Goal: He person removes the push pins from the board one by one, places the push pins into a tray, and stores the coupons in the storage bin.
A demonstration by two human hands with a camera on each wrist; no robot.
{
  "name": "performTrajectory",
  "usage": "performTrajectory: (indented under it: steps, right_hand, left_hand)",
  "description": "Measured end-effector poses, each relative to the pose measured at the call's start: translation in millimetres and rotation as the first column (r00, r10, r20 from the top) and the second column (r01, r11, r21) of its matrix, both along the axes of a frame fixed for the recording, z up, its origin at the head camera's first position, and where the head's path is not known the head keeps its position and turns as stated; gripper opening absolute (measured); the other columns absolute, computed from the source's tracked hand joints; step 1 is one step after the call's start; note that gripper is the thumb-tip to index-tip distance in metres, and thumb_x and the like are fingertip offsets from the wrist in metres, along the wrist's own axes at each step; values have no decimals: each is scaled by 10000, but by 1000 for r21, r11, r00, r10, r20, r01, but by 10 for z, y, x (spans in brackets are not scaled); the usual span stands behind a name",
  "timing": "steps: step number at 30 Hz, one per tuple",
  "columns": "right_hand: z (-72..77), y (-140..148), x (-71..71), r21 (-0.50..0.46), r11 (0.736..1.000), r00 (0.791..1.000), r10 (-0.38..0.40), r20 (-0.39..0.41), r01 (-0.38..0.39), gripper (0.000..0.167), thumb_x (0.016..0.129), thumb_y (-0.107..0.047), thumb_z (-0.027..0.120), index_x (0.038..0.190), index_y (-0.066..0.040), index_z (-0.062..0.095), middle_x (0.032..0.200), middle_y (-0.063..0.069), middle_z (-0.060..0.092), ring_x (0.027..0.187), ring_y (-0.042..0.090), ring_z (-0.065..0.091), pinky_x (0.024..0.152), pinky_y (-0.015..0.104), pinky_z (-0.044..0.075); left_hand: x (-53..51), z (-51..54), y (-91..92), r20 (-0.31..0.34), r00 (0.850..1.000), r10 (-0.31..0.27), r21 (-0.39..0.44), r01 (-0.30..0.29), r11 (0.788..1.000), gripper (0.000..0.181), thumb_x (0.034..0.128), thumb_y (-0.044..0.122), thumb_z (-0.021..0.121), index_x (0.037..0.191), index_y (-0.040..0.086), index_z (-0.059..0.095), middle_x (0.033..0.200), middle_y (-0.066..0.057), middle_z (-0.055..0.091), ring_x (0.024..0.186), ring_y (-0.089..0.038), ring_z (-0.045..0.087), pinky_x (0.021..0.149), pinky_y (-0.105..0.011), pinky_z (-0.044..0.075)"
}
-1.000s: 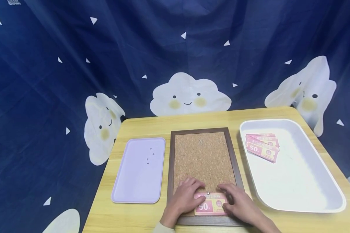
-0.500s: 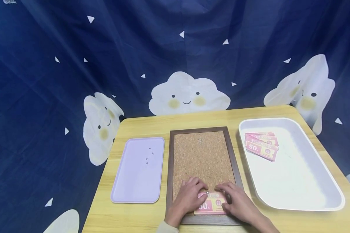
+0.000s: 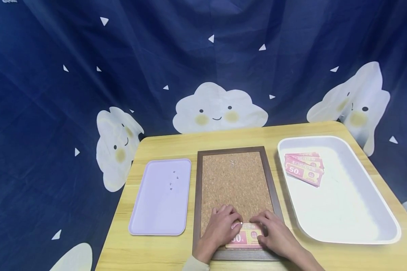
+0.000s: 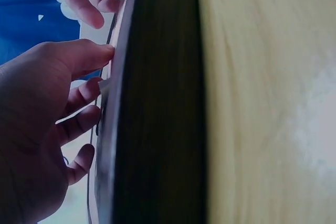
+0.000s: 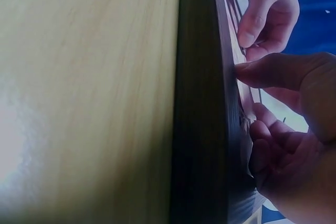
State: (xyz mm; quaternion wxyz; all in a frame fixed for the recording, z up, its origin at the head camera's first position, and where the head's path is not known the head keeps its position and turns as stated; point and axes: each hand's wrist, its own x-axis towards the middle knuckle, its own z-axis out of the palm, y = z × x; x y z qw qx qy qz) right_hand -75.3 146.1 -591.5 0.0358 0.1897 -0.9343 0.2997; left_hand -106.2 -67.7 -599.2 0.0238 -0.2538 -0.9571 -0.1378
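A pink coupon (image 3: 247, 238) printed "50" lies flat at the near end of a wood-framed cork board (image 3: 235, 188). At its top edge is a push pin (image 3: 241, 223) with a small pale head. My left hand (image 3: 222, 226) pinches the pin between thumb and index finger, and its palm covers the coupon's left part. On the other side, my right hand (image 3: 274, 231) rests with thumb and bent fingers on the coupon's right part. The right wrist view shows the right thumb (image 5: 262, 72) against the board's near edge; the fingertips there are partly hidden.
To the left lies a lilac tray (image 3: 149, 210) with several tiny dark pins (image 3: 171, 184). A white tray (image 3: 352, 222) on the right holds several coupons (image 3: 303, 171) fanned out. Tiny pins (image 3: 233, 162) show at the board's top. A blue cloud-print curtain (image 3: 156, 49) hangs behind.
My left hand has shifted slightly right, and its thumb and index finger have closed round the pin. The right hand stays almost in place. The view has shifted slightly.
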Motion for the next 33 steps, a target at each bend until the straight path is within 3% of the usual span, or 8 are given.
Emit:
performTrajectory:
  steps: [6, 21, 33]
  right_hand:
    - [-19, -5, -1, -14, 1000, 1000, 6, -20, -6, 525, 549, -59, 807, 1025, -251, 695, 983, -160, 554, 823, 2, 437, 680, 212, 397]
    - [-52, 11, -20, -111, 992, 998, 57, -35, -60, 471, 551, -13, 777, 990, -163, 695, 969, -117, 588, 681, -65, 431, 568, 137, 388]
    - [-65, 11, -19, -129, 989, 997, 60, -45, -65, 475, 541, -3, 767, 986, -155, 699, 950, -121, 579, 667, -60, 435, 562, 132, 382]
  left_hand:
    - [0, -13, 5, -59, 998, -25, -15, 24, 1000, 84, 878, 386, 624, 887, 357, 703, 933, 180, 575, 887, -26, 510, 753, -256, 317]
    - [-6, 2, 11, 12, 997, -78, -56, 79, 995, 151, 971, 355, 507, 941, 319, 651, 976, 162, 557, 907, -36, 472, 760, -243, 301]
    - [-13, -32, -2, -7, 996, -94, -75, 93, 993, 183, 999, 384, 455, 980, 319, 625, 996, 161, 559, 930, -35, 476, 782, -252, 313]
